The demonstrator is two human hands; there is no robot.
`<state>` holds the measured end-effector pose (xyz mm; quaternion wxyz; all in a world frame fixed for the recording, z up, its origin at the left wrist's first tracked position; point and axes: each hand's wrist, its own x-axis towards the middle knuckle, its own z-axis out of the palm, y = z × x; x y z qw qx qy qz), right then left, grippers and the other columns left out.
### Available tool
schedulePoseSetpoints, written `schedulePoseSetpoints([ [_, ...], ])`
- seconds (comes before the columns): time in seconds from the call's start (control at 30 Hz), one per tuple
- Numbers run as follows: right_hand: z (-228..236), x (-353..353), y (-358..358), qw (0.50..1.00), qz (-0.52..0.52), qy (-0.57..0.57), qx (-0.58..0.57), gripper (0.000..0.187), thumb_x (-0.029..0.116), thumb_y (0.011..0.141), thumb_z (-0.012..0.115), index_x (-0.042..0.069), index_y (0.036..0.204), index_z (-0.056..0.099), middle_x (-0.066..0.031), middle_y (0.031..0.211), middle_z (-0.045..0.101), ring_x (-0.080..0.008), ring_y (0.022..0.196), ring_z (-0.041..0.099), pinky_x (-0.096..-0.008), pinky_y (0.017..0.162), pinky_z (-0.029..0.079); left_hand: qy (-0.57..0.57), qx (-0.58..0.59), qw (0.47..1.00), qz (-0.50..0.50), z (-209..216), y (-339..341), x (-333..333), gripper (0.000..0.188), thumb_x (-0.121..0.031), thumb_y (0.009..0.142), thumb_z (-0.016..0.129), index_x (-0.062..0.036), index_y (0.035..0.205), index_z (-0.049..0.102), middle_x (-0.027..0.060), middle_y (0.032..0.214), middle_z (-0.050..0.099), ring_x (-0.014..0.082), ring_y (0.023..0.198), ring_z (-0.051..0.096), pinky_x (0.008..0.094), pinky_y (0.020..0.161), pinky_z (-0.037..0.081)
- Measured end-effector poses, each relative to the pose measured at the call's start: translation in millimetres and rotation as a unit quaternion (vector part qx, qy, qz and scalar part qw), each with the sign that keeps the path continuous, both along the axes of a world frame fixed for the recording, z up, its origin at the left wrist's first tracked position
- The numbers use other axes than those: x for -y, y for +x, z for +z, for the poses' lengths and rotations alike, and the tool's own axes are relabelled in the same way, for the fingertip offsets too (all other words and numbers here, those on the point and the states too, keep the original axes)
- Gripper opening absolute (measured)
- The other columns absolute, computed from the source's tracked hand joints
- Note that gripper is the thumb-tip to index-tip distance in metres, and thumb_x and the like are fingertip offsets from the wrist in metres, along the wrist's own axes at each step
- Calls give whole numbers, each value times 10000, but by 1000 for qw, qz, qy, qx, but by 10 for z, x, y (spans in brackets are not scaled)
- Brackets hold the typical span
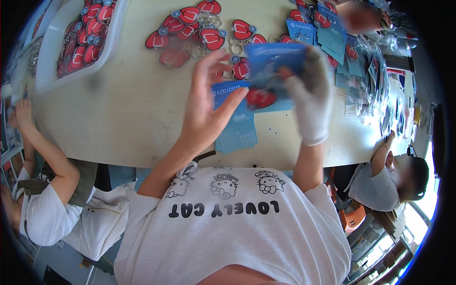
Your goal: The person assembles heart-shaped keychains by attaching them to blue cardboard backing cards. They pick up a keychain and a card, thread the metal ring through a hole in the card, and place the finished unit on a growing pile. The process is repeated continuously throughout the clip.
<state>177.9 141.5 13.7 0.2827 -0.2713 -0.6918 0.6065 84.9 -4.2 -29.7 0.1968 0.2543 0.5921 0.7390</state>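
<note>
In a white glove with bare fingertips, my right hand [315,95] grips a blue card [268,54], blurred by motion. A red keychain charm [261,98] shows against the card's lower part; whether it is fastened there I cannot tell. My left hand [202,107] is just left of the card, thumb and fingers spread, with nothing visibly held. Beneath the hands, more blue cards [237,135] lie on the table, partly covered by my left thumb. Another red keychain [241,69] lies just beyond my hands.
Loose red keychains with metal rings [187,28] lie on the far table [137,114]. A white plastic bin [114,42] at far left holds many more. Carded keychains [332,38] and clear bags [375,85] crowd the right. Other people sit on both sides.
</note>
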Motion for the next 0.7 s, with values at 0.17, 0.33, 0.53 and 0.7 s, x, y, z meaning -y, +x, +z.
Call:
schedulePoseSetpoints([
  [0.17, 121, -881, -64, 904, -180, 382, 71, 420, 21, 809, 638, -11, 1207, 508, -110, 1056, 615, -182, 942, 595, -289, 822, 468, -352, -351, 867, 45, -79, -117, 402, 529, -311, 713, 795, -34, 1079, 532, 79, 925, 554, 232, 871, 557, 348, 778, 441],
  [0.33, -80, -622, -369, 847, 133, 502, 108, 164, 98, 693, 727, 80, 845, 668, -67, 876, 638, -272, 829, 576, -386, 736, 445, -413, -392, 820, 56, -175, -39, 357, 552, -381, 661, 807, -60, 1018, 534, 51, 895, 542, 225, 841, 535, 351, 748, 433],
  [0.53, -490, -467, -694, 821, 173, 534, 104, 147, 207, 714, 727, 100, 798, 669, -52, 803, 617, -263, 793, 578, -385, 683, 458, -321, -199, 925, -26, -131, -38, 360, 383, -175, 738, 781, -24, 992, 537, 66, 866, 598, 161, 829, 557, 300, 706, 427],
  [0.7, -483, -524, -678, 848, 216, 470, 118, 121, 148, 727, 705, 85, 823, 664, -69, 865, 625, -269, 830, 589, -368, 726, 477, -87, 132, 986, -51, -32, -70, 414, 150, -27, 825, 707, 18, 916, 596, 26, 822, 632, 56, 772, 574, 208, 695, 473],
])
